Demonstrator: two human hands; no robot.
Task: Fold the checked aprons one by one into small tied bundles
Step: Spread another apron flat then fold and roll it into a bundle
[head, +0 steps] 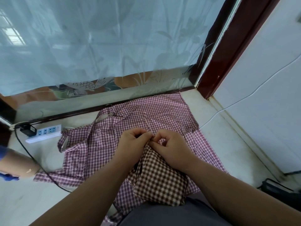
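A folded apron bundle (158, 180) in large brown-and-white checks lies in front of me, on top of a spread-out apron (101, 144) in fine purple-pink checks. A thin checked strap (146, 122) runs from the bundle's far end away across the spread apron. My left hand (133, 141) and my right hand (171, 146) meet at the bundle's far end, both with curled fingers pinching the strap where it leaves the bundle. Where the strap passes between the fingers is hidden.
A white power strip (47, 132) with a black plug and black cable (29, 154) lies left of the aprons. A frosted glass panel in a dark frame (68, 114) stands behind. Another person's arm (17, 165) enters at the left edge. A white wall with a white wire (244, 98) is on the right.
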